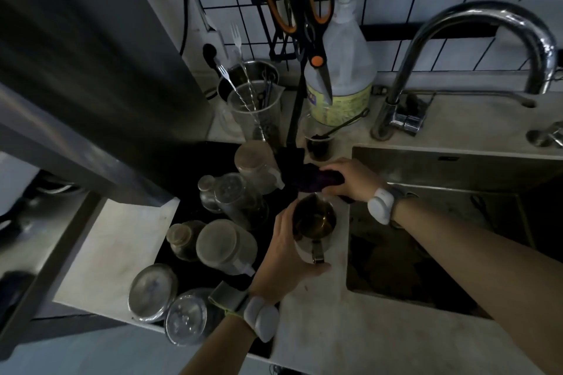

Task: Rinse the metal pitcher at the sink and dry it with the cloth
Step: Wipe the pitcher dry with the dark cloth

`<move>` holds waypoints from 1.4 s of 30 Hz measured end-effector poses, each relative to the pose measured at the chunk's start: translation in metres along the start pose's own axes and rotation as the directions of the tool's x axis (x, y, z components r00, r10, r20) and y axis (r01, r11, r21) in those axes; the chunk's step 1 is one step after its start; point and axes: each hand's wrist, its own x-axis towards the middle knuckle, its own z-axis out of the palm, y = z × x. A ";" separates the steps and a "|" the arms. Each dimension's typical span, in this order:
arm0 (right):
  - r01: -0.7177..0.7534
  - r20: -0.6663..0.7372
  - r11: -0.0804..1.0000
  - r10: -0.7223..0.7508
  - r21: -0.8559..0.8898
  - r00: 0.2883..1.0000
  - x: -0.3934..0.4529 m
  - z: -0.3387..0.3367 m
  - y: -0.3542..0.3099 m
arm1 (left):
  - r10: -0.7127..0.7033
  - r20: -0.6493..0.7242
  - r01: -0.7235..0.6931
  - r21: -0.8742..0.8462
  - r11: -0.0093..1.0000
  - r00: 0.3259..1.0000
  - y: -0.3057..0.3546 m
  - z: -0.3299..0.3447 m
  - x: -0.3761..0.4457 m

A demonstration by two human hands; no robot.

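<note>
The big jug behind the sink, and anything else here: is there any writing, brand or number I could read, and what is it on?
No text in this view can be read.
Yellow-green label on the large pump jug: print is there, but too blurred and partly hidden by the hanging scissors.
Small dark mark on the sink's back wall: too small to read.
Metal pitcher, dark cloth, jars and wrist bands: no writing visible.

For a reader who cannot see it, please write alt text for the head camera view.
A person's left hand holds a metal pitcher upright on the counter beside the sink, while the right hand grips a dark cloth just above its rim. Upturned jars stand to the left, and a curved faucet rises behind.
</note>
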 end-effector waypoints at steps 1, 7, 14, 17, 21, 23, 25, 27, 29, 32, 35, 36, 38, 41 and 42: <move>0.008 0.007 1.000 -0.008 -0.024 1.000 0.000 -0.001 0.001 | 0.003 0.001 -0.003 0.007 1.000 1.000 0.000 0.001 0.001; 0.011 -0.009 0.994 -0.012 -0.107 1.000 0.000 0.003 0.006 | -0.025 -0.028 0.024 -0.012 1.000 0.999 0.001 0.005 0.003; -0.060 -0.072 0.994 0.067 0.093 0.995 -0.017 0.006 0.017 | -0.047 0.009 0.047 -0.028 0.998 0.999 0.006 0.007 0.003; -0.092 -0.043 0.935 0.113 0.342 0.993 -0.025 0.004 0.023 | -0.077 0.031 0.079 -0.056 0.995 0.997 0.008 0.008 0.006; -0.148 0.007 0.763 0.185 0.629 0.983 -0.047 0.000 0.021 | -0.121 0.024 0.122 -0.089 0.989 0.992 0.011 0.012 0.009; -0.149 0.021 0.681 0.192 0.717 0.981 -0.061 -0.001 0.016 | -0.135 -0.019 0.132 -0.106 0.986 0.991 0.015 0.015 0.013; -0.133 0.032 0.587 0.180 0.798 0.983 -0.075 -0.003 0.011 | -0.129 -0.056 0.122 -0.109 0.986 0.990 0.018 0.018 0.019; -0.124 0.062 0.490 0.142 0.863 0.988 -0.084 -0.002 0.004 | -0.124 -0.073 0.115 -0.117 0.986 0.990 0.016 0.018 0.024; -0.134 0.092 0.405 0.123 0.904 0.988 -0.092 -0.001 -0.001 | -0.130 -0.104 0.116 -0.131 0.985 0.986 0.015 0.018 0.028; -0.105 0.071 0.464 0.090 0.880 0.993 -0.102 0.002 -0.004 | -0.138 -0.193 0.108 -0.158 0.982 0.971 0.017 0.019 0.029; -0.008 -0.041 0.629 0.064 0.777 0.997 -0.108 0.007 -0.014 | -0.156 -0.253 0.107 -0.195 0.975 0.955 0.026 0.014 0.030; 0.037 -0.090 0.680 0.043 0.732 0.995 -0.109 0.009 -0.018 | -0.162 -0.261 0.110 -0.203 0.973 0.952 0.029 0.012 0.031; 0.108 -0.165 0.771 -0.004 0.628 0.986 -0.109 0.015 -0.025 | -0.158 -0.264 0.101 -0.219 0.971 0.952 0.035 0.008 0.030; 0.112 -0.203 0.868 -0.013 0.484 0.979 -0.106 0.023 -0.021 | -0.145 -0.273 0.086 -0.217 0.972 0.951 0.038 0.006 0.030; 0.106 -0.203 0.878 -0.010 0.466 0.979 -0.105 0.024 -0.019 | -0.143 -0.280 0.084 -0.214 0.973 0.949 0.038 0.005 0.029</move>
